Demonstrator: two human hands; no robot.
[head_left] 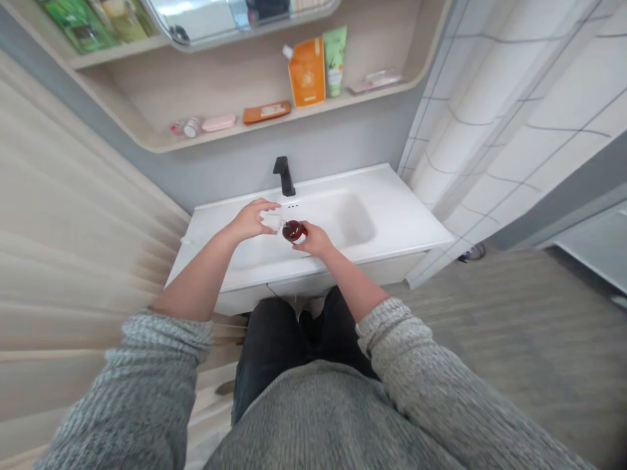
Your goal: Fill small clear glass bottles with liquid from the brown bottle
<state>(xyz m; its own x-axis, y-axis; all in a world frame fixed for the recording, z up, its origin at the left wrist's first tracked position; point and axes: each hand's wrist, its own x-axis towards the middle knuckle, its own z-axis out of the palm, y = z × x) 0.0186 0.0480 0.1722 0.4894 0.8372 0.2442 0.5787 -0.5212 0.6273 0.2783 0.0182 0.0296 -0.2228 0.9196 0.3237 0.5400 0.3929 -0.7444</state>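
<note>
"Grey wall (353, 134) at the back, with a pale curtain (73, 215) on the left and a white checked curtain (529, 124) on the right. What stands against that wall?"

"A white sink (355, 219) with a flat top, and a black tap (284, 176) at its rear. Above runs a shelf (196, 85), below a mirror (210, 19)."

"What sits on the shelf?"

"An orange pouch (307, 73) stands upright, with a green tube (335, 62) just beside it. Further left lie a flat orange packet (267, 112) and a pink bar (219, 123) — soap or a case, nobody could tell from here."

"And the person's hands?"

"Both are over the sink, in front of the tap. The left hand (249, 220) has its fingers curled round a clear container (272, 223), blurred and partly covered. The right hand (316, 240) has its fingers wrapped round a reddish-brown bottle (294, 230) with a white label."

"How are the two things set?"

"Close together. The bottle is tilted, its dark neck towards the container — whether they touch cannot be told."

"Anything lower down?"

"Grey knitted sleeves (151, 378) pushed up the forearms, dark trousers (274, 333) by the sink's front edge, and a grey-brown floor (465, 326) to the right."
</note>
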